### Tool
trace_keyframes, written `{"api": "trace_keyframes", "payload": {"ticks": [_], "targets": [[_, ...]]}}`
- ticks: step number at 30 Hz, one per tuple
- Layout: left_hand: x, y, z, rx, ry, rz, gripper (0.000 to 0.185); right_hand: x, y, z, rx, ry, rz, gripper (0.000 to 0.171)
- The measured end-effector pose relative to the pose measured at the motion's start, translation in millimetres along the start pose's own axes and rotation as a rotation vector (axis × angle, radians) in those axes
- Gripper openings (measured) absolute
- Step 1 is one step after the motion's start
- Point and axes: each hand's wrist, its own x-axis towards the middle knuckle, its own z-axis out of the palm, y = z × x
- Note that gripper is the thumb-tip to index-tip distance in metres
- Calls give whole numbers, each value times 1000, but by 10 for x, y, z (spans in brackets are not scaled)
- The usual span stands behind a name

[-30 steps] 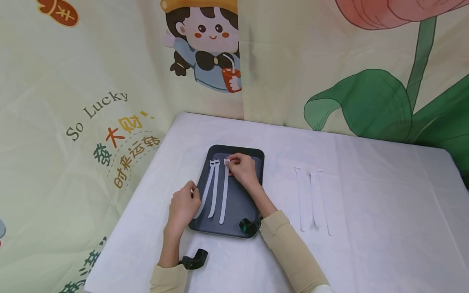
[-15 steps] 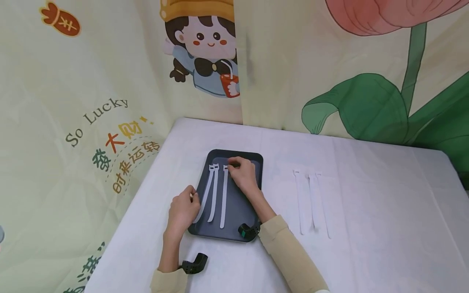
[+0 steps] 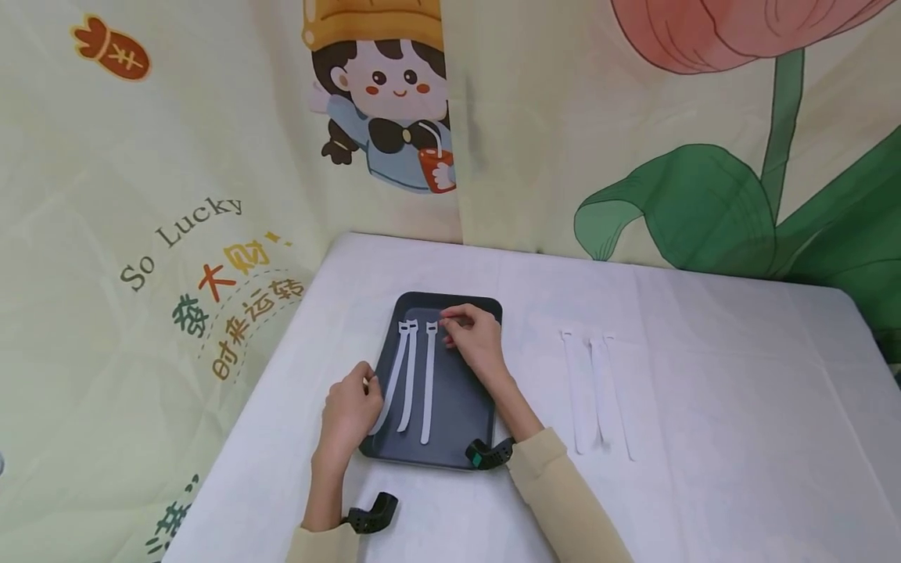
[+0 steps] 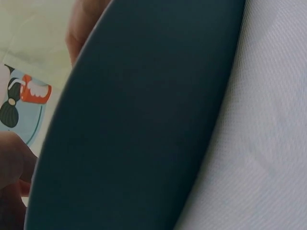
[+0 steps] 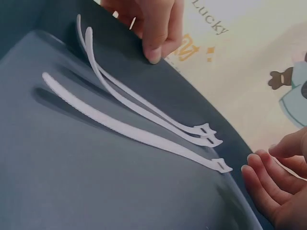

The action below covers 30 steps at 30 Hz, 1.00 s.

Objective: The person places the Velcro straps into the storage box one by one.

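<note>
One hand, the left hand point(image 3: 348, 405), pinches the tray's point(image 3: 461, 407) left edge. We count three white straps point(image 3: 428, 383) inside, near the loosely curled, empty right hand point(image 3: 480, 342); past the right edge at least three other straps point(image 3: 598, 387) (overlap blurs our count) lie on the table point(image 3: 739, 407): half done at most, we judge.

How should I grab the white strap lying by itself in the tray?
Probably pinch the white strap near its plain, rounded end, coming from the near side of the tray. That end points this way, and the shadow beneath suggests it curves upward.
</note>
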Motion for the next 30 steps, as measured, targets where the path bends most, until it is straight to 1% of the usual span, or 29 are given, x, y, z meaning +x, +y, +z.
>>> {"api": "trace_keyframes", "payload": {"ticks": [5,8,12,19,26,30], "targets": [[19,-3,6,5,7,1,14,-55,-55,-107,73,-37,-9,20],[26,-2,7,3,-2,1,14,-83,-88,-175,97,-38,-10,20],[34,-1,0,8,-3,-1,14,-111,-139,-278,101,-17,-9,18],[42,-10,-10,18,3,-9,15,-154,-184,-449,152,-8,-7,25],[31,9,-1,13,-8,-9,15,-216,-168,-620,144,29,34,24],[29,9,12,10,-7,-6,14,-227,-134,-744,131,69,60,24]]}}
